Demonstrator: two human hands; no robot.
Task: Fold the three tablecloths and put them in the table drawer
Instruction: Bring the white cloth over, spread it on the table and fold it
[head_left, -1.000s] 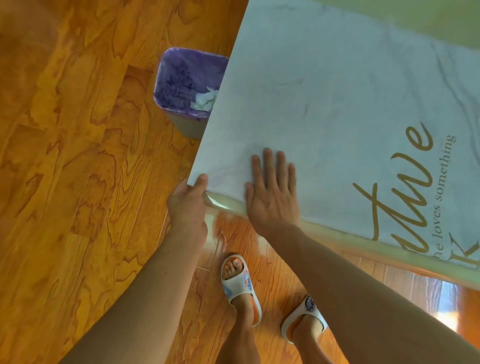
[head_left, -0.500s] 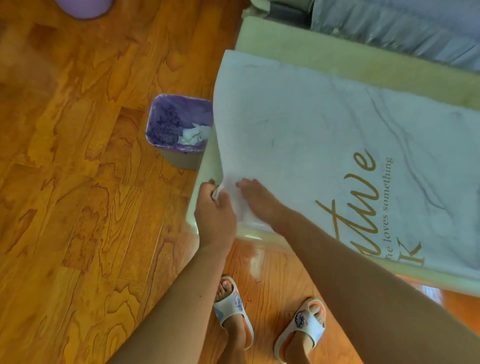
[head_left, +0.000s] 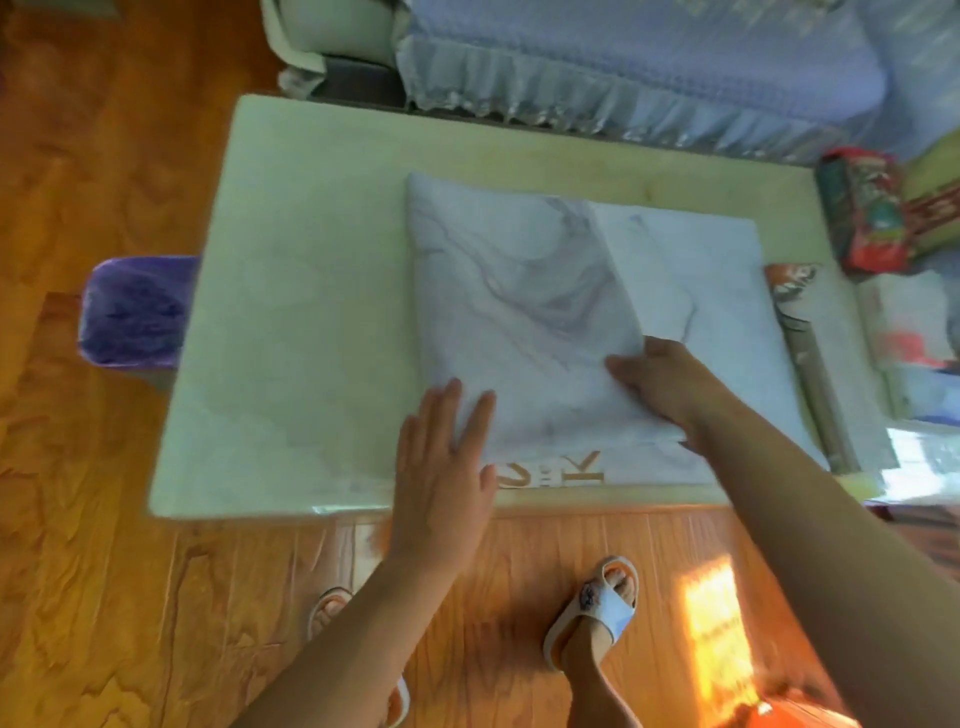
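Right hand (head_left: 660, 384) grip: pinching folded tablecloth (head_left: 519, 312) flap; left hand (head_left: 441, 467) flat, released, on worktop (head_left: 291, 312) beside it.

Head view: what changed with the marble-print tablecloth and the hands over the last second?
The marble-print tablecloth, spread flat earlier with its left corner pinched, now lies folded over toward the right, baring the table. The left hand let go and lies open on the cloth's near edge; the right hand now grips the folded layer. The purple bin stays beside the table.
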